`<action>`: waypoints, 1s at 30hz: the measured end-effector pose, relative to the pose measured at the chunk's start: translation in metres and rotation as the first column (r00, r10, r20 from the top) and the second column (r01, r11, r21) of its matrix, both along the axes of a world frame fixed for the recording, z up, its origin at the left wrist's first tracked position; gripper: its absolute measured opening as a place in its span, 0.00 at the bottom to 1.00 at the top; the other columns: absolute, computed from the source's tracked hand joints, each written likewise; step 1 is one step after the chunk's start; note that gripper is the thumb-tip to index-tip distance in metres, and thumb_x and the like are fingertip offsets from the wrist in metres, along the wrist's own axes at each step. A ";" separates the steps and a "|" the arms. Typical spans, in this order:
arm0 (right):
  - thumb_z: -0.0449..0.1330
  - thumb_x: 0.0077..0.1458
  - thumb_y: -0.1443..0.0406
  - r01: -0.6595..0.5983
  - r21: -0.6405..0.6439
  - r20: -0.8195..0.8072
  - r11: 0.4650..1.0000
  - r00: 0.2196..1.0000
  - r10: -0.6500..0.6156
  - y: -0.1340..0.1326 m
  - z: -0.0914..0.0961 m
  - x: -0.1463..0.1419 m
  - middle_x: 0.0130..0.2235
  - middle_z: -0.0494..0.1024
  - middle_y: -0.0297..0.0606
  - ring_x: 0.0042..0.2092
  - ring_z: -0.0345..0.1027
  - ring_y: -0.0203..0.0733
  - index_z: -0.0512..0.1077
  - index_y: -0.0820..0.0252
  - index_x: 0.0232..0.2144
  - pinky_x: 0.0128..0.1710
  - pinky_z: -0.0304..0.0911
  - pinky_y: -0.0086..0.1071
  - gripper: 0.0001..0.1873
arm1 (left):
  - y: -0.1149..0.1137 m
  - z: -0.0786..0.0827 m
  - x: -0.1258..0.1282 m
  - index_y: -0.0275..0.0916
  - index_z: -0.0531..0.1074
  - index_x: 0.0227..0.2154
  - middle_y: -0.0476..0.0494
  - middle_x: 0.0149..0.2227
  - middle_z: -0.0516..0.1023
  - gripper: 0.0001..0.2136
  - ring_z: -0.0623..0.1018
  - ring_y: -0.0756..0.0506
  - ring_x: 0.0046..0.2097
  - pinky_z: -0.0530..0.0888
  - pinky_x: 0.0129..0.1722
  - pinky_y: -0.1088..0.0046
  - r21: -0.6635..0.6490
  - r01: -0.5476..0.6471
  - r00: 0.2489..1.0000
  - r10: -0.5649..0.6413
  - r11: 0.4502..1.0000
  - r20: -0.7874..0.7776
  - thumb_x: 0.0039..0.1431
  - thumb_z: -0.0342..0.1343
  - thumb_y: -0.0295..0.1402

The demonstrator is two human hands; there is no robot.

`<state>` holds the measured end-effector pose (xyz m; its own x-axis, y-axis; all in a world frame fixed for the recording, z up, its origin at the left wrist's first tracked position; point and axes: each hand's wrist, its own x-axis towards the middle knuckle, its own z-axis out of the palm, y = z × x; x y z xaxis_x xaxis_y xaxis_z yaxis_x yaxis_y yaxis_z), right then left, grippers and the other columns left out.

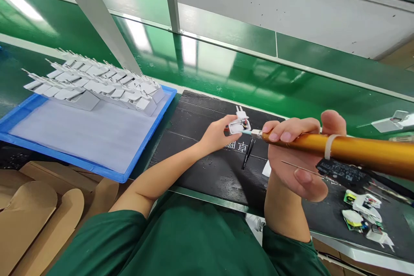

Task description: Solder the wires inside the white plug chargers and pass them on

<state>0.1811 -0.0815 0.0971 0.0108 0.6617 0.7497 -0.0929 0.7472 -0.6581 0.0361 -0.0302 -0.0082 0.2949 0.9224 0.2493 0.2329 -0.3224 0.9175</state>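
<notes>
In my left hand (220,133) is a white plug adapter (239,124), pinched between thumb and fingers. Its two pins point up, and its open side shows coloured wires inside. My right hand (296,146) wraps round a gold cylindrical tool (362,151) with a metal collar and a pale blue tip. That tip reaches the open side of the adapter; whether it touches the inside I cannot tell. A black switch (343,174) is strapped under the tool with a white cable tie. Below the hands, black tweezers (248,154) lie on the black mat (207,168).
To the left, a blue tray (129,172) lined with white holds rows of white plug adapters (106,82). Cardboard (29,215) lies below it. Loose circuit boards and plug parts (364,215) lie at right. A grey post (100,17) and a green conveyor (213,64) stand behind.
</notes>
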 end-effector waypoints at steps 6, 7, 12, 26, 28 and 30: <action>0.64 0.49 0.51 0.075 -0.011 0.024 0.997 0.997 -0.075 0.018 -0.006 0.015 0.28 0.65 0.32 0.28 0.62 0.40 0.72 0.35 0.53 0.30 0.66 0.40 0.26 | 0.019 0.013 -0.030 0.39 0.73 0.41 0.48 0.36 0.81 0.16 0.78 0.48 0.34 0.74 0.33 0.75 -0.154 -0.051 0.990 0.071 0.987 0.124 0.54 0.60 0.44; 0.64 0.48 0.51 0.091 -0.013 0.027 0.996 0.996 -0.091 0.021 -0.008 0.018 0.28 0.65 0.32 0.28 0.62 0.40 0.72 0.36 0.53 0.30 0.66 0.40 0.27 | 0.019 0.017 -0.034 0.39 0.72 0.40 0.48 0.35 0.80 0.17 0.77 0.49 0.33 0.73 0.31 0.75 -0.144 -0.041 0.984 0.064 0.989 0.164 0.54 0.59 0.47; 0.66 0.48 0.52 0.103 -0.039 0.039 0.994 0.994 -0.101 0.032 -0.015 0.036 0.31 0.65 0.32 0.31 0.62 0.41 0.71 0.35 0.54 0.35 0.68 0.41 0.29 | 0.008 0.035 -0.040 0.39 0.72 0.36 0.49 0.29 0.76 0.23 0.73 0.50 0.27 0.68 0.23 0.77 -0.139 0.057 0.956 -0.014 0.989 0.294 0.50 0.59 0.55; 0.67 0.47 0.56 0.099 -0.065 0.004 0.993 0.995 -0.099 0.039 -0.022 0.052 0.33 0.69 0.33 0.34 0.63 0.40 0.72 0.38 0.55 0.39 0.70 0.39 0.31 | 0.000 0.048 -0.046 0.41 0.72 0.38 0.52 0.30 0.78 0.16 0.73 0.51 0.28 0.70 0.31 0.77 0.119 0.041 0.987 -0.021 0.992 -0.161 0.50 0.59 0.44; 0.67 0.47 0.56 0.102 -0.051 -0.002 0.993 0.995 -0.102 0.040 -0.022 0.053 0.33 0.69 0.33 0.34 0.63 0.40 0.72 0.39 0.55 0.39 0.70 0.38 0.30 | 0.007 0.045 -0.048 0.41 0.72 0.39 0.51 0.33 0.80 0.15 0.76 0.49 0.33 0.70 0.34 0.76 0.101 0.065 0.952 -0.031 0.993 -0.304 0.49 0.60 0.42; 0.67 0.47 0.56 0.121 -0.033 -0.004 0.992 0.993 -0.121 0.041 -0.022 0.053 0.33 0.68 0.33 0.33 0.63 0.40 0.73 0.40 0.55 0.38 0.71 0.38 0.30 | 0.016 0.040 -0.049 0.42 0.71 0.39 0.50 0.34 0.80 0.15 0.78 0.47 0.35 0.70 0.36 0.74 0.034 0.069 0.898 -0.048 0.997 -0.436 0.48 0.60 0.40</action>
<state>0.2337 -0.0405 0.0749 0.0967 0.6794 0.7274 -0.0071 0.7312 -0.6821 -0.0126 -0.0139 0.0319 0.4371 0.8904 0.1267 0.5846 -0.3884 0.7123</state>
